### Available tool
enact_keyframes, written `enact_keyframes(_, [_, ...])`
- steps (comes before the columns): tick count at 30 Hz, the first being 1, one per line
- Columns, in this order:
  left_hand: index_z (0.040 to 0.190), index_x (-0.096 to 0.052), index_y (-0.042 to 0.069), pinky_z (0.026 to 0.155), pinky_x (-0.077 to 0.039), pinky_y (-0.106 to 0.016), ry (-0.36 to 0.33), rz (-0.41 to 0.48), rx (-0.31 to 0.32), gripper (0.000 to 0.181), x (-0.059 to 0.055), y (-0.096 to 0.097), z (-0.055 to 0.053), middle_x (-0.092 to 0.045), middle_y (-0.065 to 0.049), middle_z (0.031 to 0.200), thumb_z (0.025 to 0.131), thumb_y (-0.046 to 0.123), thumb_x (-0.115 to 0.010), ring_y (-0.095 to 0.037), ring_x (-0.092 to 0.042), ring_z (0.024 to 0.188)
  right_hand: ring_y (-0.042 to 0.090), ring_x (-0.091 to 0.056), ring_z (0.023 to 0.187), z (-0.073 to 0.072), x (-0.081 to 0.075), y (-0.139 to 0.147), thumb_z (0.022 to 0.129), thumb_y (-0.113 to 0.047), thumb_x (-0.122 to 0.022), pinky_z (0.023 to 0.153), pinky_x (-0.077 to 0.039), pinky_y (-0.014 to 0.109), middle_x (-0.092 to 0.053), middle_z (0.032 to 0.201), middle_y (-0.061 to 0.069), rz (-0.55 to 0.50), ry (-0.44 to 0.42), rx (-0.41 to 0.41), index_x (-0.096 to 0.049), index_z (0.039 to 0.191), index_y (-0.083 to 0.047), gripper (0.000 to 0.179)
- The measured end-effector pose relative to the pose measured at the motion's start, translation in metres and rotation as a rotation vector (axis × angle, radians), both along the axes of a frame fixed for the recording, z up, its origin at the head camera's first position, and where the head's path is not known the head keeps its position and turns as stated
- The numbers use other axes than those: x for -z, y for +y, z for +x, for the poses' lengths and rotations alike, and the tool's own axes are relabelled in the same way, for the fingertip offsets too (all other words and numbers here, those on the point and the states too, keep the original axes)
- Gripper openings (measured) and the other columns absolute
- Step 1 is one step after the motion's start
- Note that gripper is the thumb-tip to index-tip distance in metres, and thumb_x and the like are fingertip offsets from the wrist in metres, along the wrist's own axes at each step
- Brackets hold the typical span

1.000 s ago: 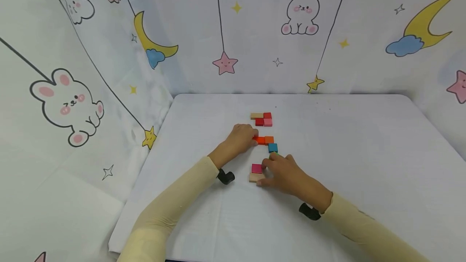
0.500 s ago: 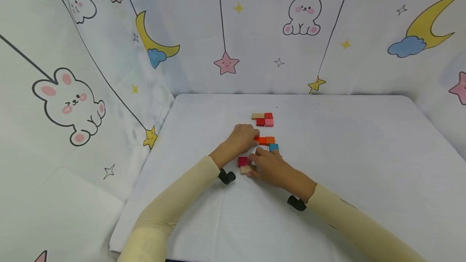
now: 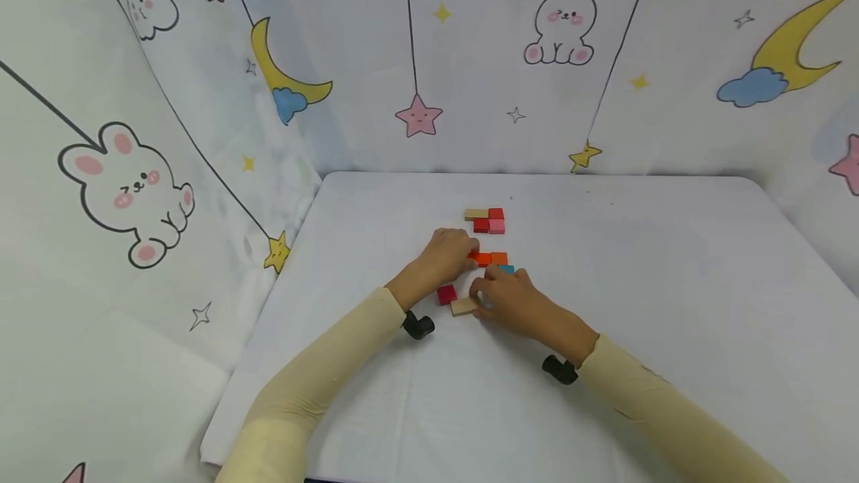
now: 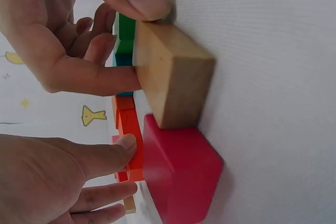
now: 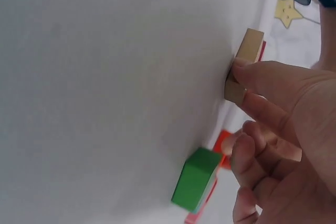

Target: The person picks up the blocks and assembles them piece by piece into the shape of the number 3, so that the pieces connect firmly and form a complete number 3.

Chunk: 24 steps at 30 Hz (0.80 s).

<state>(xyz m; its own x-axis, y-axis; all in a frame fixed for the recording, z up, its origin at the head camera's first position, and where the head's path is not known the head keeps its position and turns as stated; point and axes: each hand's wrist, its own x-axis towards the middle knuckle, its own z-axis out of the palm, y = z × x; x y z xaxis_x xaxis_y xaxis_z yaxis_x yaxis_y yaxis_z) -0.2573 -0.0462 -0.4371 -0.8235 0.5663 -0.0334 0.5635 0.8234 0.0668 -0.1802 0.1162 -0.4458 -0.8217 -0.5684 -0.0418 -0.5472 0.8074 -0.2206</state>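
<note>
My right hand [image 3: 517,305] pinches a plain wooden block [image 4: 173,72] between thumb and index finger, low on the white table. Touching one corner of that block is a crimson block [image 4: 181,174], which lies to its left in the head view. Farther back, my left hand [image 3: 446,253] grips the left end of a red-orange block [image 3: 482,260], thumb on its near side. An orange block [image 3: 499,259] adjoins its right end. Just in front sits a blue block [image 3: 506,270], partly covered by the right hand. A green block [image 5: 197,179] beside it is hidden from the head view.
Behind the hands, a small group holds a wooden block [image 3: 476,214], two red blocks [image 3: 481,225] and a pink block [image 3: 496,226]. Black wrist devices [image 3: 419,326] hang below both wrists. Patterned cloth [image 3: 362,58] rises behind the table and at its left.
My right hand has slid the wooden and crimson blocks leftward and slightly away, then drawn the wooden one back a little right, turning it and leaving crimson behind. The left hand keeps its place.
</note>
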Motion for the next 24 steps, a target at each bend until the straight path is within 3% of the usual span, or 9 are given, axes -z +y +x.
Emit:
enact_keyframes(14, [0.116, -0.072, 0.018, 0.100, -0.040, -0.039, -0.003, -0.001, -0.006, 0.029, 0.003, 0.002, -0.002, -0.065, 0.002, 0.097, 0.093, 0.035, -0.073, -0.015, -0.058, 0.096, 0.018, -0.053, 0.100, -0.012, -0.001, 0.022, 0.081, -0.036, -0.085, 0.082, -0.041, 0.047, -0.055, 0.099, -0.001, -0.053, -0.050, 0.090, -0.071, 0.105, -0.022, 0.031])
enact_keyframes(24, [0.115, -0.072, 0.018, 0.099, -0.040, -0.039, 0.001, 0.000, -0.010, 0.028, 0.003, 0.003, -0.002, -0.064, 0.002, 0.097, 0.093, 0.036, -0.072, -0.015, -0.059, 0.098, 0.017, -0.053, 0.092, -0.006, -0.003, 0.028, 0.082, -0.033, -0.084, 0.073, -0.037, 0.040, -0.049, 0.092, -0.001, -0.057, 0.027, 0.055, -0.070, 0.104, -0.019, 0.030])
